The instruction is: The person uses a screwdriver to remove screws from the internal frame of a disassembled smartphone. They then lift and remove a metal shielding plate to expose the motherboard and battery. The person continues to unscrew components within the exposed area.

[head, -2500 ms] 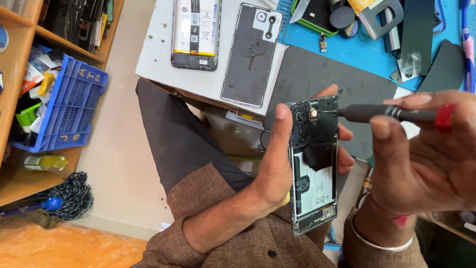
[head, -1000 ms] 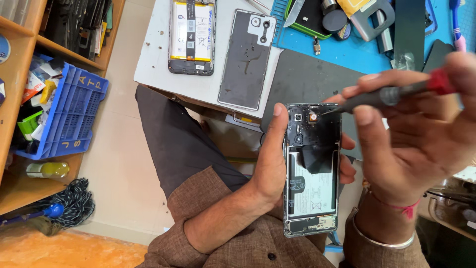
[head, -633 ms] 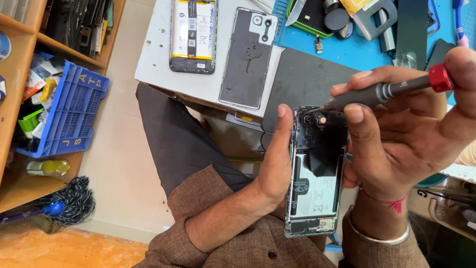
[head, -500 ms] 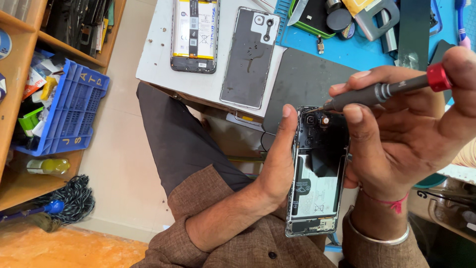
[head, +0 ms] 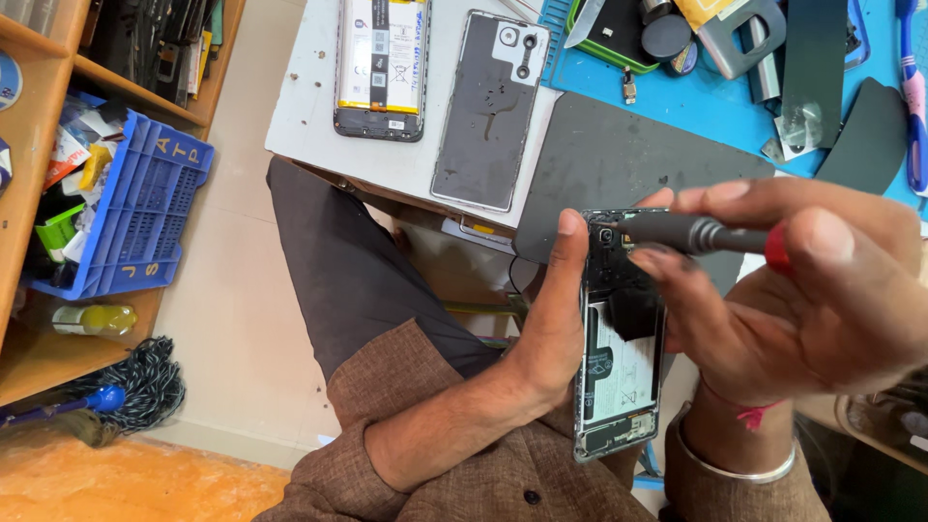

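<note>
My left hand [head: 551, 329] grips an opened phone [head: 619, 377] upright over my lap, its back cover off and its battery and boards showing. My right hand [head: 802, 300] holds a dark screwdriver with a red end [head: 696, 232], lying almost level. Its tip touches the phone's top left corner, close to my left thumb.
On the white board [head: 309, 126] lie another opened phone [head: 382, 63] and a grey back cover [head: 488, 111]. A dark mat [head: 619, 164] and a blue mat [head: 715, 106] with small tools and parts lie beyond. A blue crate [head: 145, 213] sits on a wooden shelf at left.
My right hand has lowered and swung the screwdriver from a slant to nearly level, its tip staying at the phone's top corner. My left hand keeps the phone steady.
</note>
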